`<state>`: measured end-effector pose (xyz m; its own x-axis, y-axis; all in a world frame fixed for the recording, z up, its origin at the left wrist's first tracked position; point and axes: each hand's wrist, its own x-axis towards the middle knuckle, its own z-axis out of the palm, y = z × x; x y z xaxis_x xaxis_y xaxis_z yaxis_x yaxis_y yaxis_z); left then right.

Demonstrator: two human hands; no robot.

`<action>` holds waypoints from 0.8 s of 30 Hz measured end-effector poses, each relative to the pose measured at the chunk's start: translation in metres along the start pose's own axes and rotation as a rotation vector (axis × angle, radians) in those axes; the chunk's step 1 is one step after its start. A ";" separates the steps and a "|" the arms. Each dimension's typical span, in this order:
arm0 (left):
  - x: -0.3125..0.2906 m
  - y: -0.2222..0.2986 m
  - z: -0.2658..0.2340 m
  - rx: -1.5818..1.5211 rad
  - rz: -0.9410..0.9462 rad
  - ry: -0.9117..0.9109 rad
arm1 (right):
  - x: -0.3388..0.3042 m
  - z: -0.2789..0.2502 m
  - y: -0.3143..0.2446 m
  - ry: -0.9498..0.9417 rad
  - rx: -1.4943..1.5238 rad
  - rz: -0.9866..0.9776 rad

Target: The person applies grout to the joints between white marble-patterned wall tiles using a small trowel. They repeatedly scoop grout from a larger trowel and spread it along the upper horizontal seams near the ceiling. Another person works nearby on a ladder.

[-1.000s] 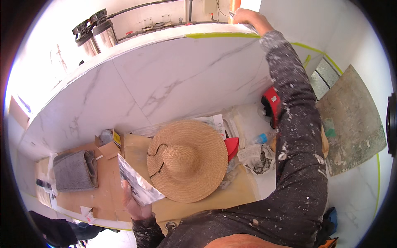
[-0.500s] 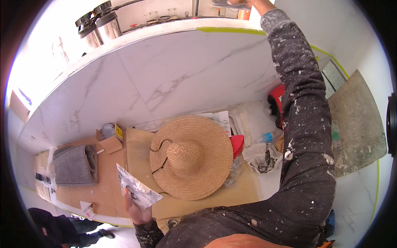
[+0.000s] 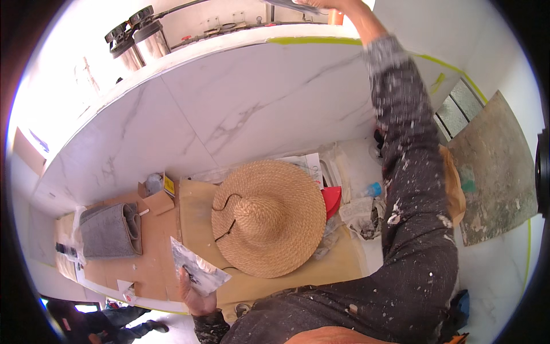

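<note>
Low in the picture, my left hand point(image 3: 197, 295) is closed around a putty knife point(image 3: 200, 266) with a broad metal blade, smeared with white and grey paste; its handle is hidden in the palm. My right arm is stretched far forward, its dark sleeve spattered with white. At the upper edge my right hand point(image 3: 339, 4) grips a flat, grey metal trowel-like blade point(image 3: 295, 6), partly cut off by the frame. That blade is up near the wall above the white ledge. A wide straw hat point(image 3: 286, 229) with a dark cord lies between my arms.
Cardboard point(image 3: 160, 269) covers the surface, bearing a folded grey towel point(image 3: 109, 232) and a small open box point(image 3: 156, 198). Metal canisters point(image 3: 150, 43) stand beyond the marbled tile point(image 3: 229, 103). A stained board point(image 3: 490, 178) leans at right. Another person's legs point(image 3: 129, 324) show lower left.
My right hand and its blade have shifted left along the upper edge, the sleeve blurred by motion. My left hand keeps its hold on the putty knife; the whole view has moved slightly.
</note>
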<state>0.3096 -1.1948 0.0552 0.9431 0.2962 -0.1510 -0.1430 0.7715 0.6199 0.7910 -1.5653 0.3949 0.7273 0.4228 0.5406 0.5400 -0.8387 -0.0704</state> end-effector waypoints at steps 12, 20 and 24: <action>-0.018 -0.029 0.019 -0.090 -0.269 -0.055 | -0.364 0.099 -0.232 -0.006 1.205 -0.180; -0.043 -0.027 0.029 -0.334 -0.514 -0.219 | -0.441 0.060 -0.304 -0.136 0.674 -0.423; -0.064 0.004 0.026 0.640 0.181 -0.246 | -0.472 0.049 -0.294 -0.587 0.069 -0.298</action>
<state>0.2564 -1.2257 0.0870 0.9725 0.1942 0.1284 -0.1704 0.2178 0.9610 0.3102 -1.5018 0.1195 0.6423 0.7664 0.0000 0.7653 -0.6414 -0.0529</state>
